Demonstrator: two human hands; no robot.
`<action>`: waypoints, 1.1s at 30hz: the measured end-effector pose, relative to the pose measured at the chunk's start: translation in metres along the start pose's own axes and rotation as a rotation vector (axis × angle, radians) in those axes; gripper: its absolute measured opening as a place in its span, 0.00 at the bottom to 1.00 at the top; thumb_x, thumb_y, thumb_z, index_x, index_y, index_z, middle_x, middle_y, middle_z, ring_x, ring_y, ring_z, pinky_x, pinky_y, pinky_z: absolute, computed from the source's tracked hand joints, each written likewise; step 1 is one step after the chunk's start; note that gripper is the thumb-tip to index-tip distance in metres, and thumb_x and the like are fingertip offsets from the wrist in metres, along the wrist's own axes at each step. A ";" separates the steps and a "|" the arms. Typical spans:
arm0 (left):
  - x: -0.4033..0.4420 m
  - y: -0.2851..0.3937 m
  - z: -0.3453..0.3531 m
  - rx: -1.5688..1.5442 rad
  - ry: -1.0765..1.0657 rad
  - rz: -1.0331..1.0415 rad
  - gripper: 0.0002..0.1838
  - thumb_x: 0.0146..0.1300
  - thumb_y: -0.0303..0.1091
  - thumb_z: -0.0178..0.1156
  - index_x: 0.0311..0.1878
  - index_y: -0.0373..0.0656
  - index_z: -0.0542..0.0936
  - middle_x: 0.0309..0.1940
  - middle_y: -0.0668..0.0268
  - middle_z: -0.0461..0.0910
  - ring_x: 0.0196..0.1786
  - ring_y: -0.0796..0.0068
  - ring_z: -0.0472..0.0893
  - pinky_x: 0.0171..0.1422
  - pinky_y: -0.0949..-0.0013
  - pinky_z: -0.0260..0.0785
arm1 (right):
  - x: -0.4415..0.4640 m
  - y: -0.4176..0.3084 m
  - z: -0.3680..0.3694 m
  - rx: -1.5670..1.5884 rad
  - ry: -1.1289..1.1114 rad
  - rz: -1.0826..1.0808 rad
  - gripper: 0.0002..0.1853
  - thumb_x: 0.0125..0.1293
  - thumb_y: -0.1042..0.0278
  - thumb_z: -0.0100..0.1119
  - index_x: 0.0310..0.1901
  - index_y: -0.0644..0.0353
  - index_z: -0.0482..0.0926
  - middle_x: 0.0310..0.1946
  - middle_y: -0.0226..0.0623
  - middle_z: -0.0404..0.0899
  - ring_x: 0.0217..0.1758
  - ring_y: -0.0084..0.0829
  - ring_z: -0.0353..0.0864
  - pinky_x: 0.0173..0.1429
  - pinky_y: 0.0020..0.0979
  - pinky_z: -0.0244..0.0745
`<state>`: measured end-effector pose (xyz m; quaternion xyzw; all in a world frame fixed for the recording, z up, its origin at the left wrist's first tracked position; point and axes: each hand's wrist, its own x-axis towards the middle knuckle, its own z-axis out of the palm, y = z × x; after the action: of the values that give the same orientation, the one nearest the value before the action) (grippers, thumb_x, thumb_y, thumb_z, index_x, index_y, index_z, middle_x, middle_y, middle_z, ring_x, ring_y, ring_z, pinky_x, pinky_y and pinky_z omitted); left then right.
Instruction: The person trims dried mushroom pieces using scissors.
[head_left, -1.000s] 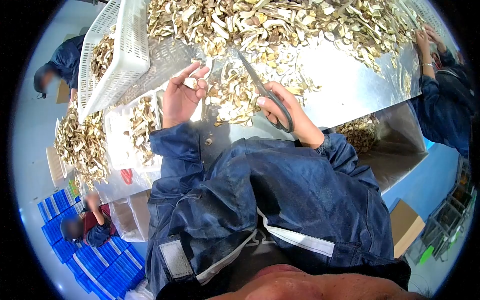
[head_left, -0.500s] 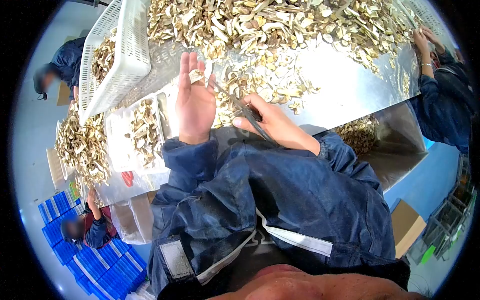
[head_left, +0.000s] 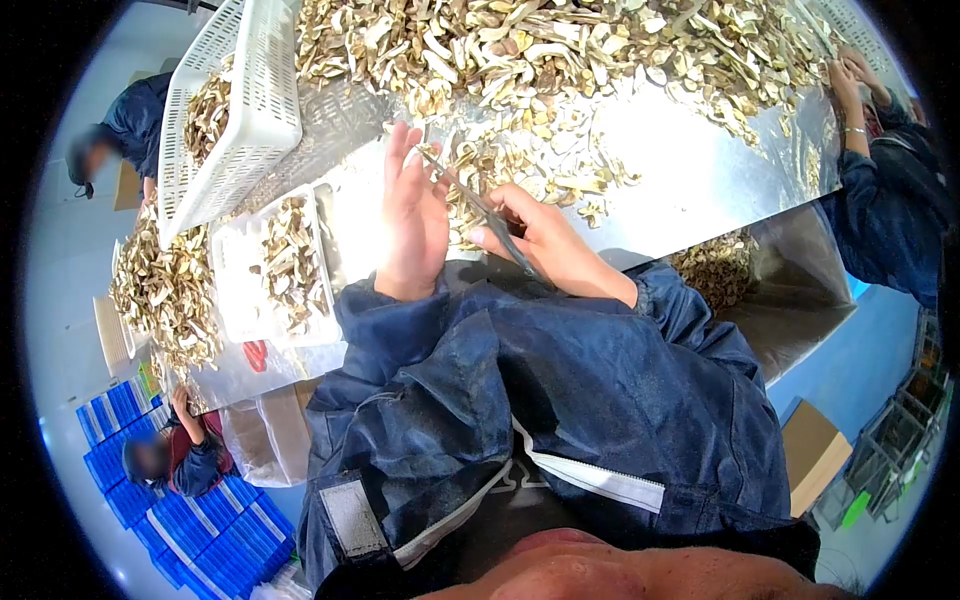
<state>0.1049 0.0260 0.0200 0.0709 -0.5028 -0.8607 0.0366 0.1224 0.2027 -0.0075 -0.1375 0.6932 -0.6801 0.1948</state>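
Observation:
My right hand (head_left: 545, 238) is wrapped round the handles of dark scissors (head_left: 490, 215), whose blades point up and left to the fingertips of my left hand (head_left: 415, 215). My left hand is raised, palm showing, with its fingers partly bent around a small pale mushroom piece (head_left: 428, 152) at the blade tips. Fingers and blades hide part of that piece. Just beyond the hands, loose mushroom slices (head_left: 560, 150) are scattered on the shiny metal table (head_left: 660, 170).
A large mushroom heap (head_left: 560, 50) spans the far side. At left stand a tilted white basket (head_left: 262, 95), a white tray (head_left: 238, 290) and another mushroom pile (head_left: 165, 290). Co-workers are at far left, lower left and right (head_left: 890, 190). An open lined box (head_left: 790, 290) sits below the right edge.
My left hand has moved right, its fingers first spreading and then bending around the piece. My right hand has turned the scissors leftward, and their tips now meet the left fingertips.

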 end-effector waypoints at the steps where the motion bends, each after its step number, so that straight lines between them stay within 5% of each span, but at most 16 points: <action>1: 0.000 -0.002 -0.004 0.046 0.064 -0.001 0.25 0.77 0.33 0.51 0.74 0.44 0.62 0.64 0.64 0.70 0.63 0.72 0.71 0.68 0.63 0.66 | -0.001 -0.002 -0.001 -0.010 0.001 0.005 0.22 0.67 0.51 0.69 0.48 0.59 0.74 0.24 0.35 0.72 0.28 0.27 0.69 0.34 0.32 0.66; 3: 0.001 -0.004 -0.013 0.137 0.190 -0.002 0.19 0.75 0.29 0.55 0.66 0.40 0.69 0.54 0.62 0.77 0.55 0.73 0.77 0.62 0.66 0.71 | -0.002 -0.008 -0.002 -0.018 -0.017 0.046 0.20 0.68 0.55 0.69 0.50 0.59 0.74 0.26 0.30 0.72 0.31 0.22 0.69 0.35 0.29 0.66; 9: -0.002 0.006 -0.008 0.050 0.138 0.017 0.04 0.70 0.24 0.59 0.44 0.38 0.75 0.33 0.65 0.78 0.34 0.76 0.76 0.43 0.73 0.70 | -0.002 -0.010 -0.003 -0.083 -0.039 0.061 0.20 0.69 0.53 0.68 0.51 0.59 0.75 0.27 0.29 0.73 0.31 0.21 0.69 0.37 0.27 0.66; 13: -0.002 0.000 -0.017 0.093 0.097 0.031 0.03 0.69 0.22 0.58 0.42 0.40 0.74 0.33 0.64 0.78 0.32 0.76 0.77 0.40 0.73 0.70 | 0.000 -0.004 -0.001 -0.096 -0.008 -0.019 0.23 0.67 0.52 0.69 0.50 0.61 0.73 0.23 0.37 0.74 0.26 0.32 0.72 0.32 0.34 0.68; 16: -0.003 -0.003 -0.016 0.101 0.128 0.027 0.04 0.67 0.21 0.57 0.40 0.41 0.73 0.31 0.64 0.78 0.31 0.76 0.77 0.38 0.72 0.70 | -0.004 -0.010 -0.002 -0.115 -0.040 0.045 0.20 0.69 0.53 0.67 0.51 0.59 0.75 0.26 0.32 0.75 0.31 0.23 0.72 0.36 0.29 0.67; 21: -0.003 -0.004 -0.021 0.093 0.135 -0.027 0.03 0.67 0.23 0.57 0.40 0.42 0.73 0.30 0.64 0.78 0.31 0.75 0.77 0.36 0.71 0.70 | -0.004 -0.007 -0.001 -0.149 -0.038 0.009 0.19 0.70 0.54 0.67 0.49 0.61 0.75 0.27 0.36 0.77 0.31 0.27 0.74 0.36 0.31 0.69; 25: 0.004 0.003 -0.036 0.042 0.126 -0.123 0.02 0.67 0.23 0.54 0.40 0.41 0.74 0.35 0.58 0.80 0.37 0.67 0.81 0.42 0.68 0.74 | -0.003 0.006 0.001 -0.170 -0.002 -0.062 0.18 0.71 0.54 0.66 0.48 0.60 0.75 0.25 0.33 0.76 0.27 0.24 0.71 0.32 0.30 0.66; 30: 0.048 0.021 -0.073 -0.106 0.168 -0.116 0.07 0.63 0.20 0.51 0.44 0.37 0.74 0.49 0.56 0.78 0.49 0.64 0.80 0.49 0.66 0.74 | 0.007 0.018 -0.004 0.193 -0.014 0.133 0.16 0.73 0.53 0.63 0.45 0.58 0.74 0.21 0.24 0.69 0.21 0.18 0.66 0.25 0.25 0.60; 33: 0.093 0.024 -0.103 0.326 0.205 0.040 0.13 0.63 0.24 0.59 0.51 0.37 0.78 0.47 0.58 0.80 0.50 0.67 0.80 0.50 0.67 0.73 | 0.007 0.015 -0.006 0.273 -0.015 0.120 0.17 0.74 0.52 0.62 0.46 0.58 0.74 0.22 0.23 0.69 0.20 0.15 0.65 0.25 0.21 0.59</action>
<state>0.0289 -0.0868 -0.0164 0.1532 -0.6305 -0.7552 0.0928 0.1148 0.2059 -0.0227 -0.0731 0.5997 -0.7542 0.2574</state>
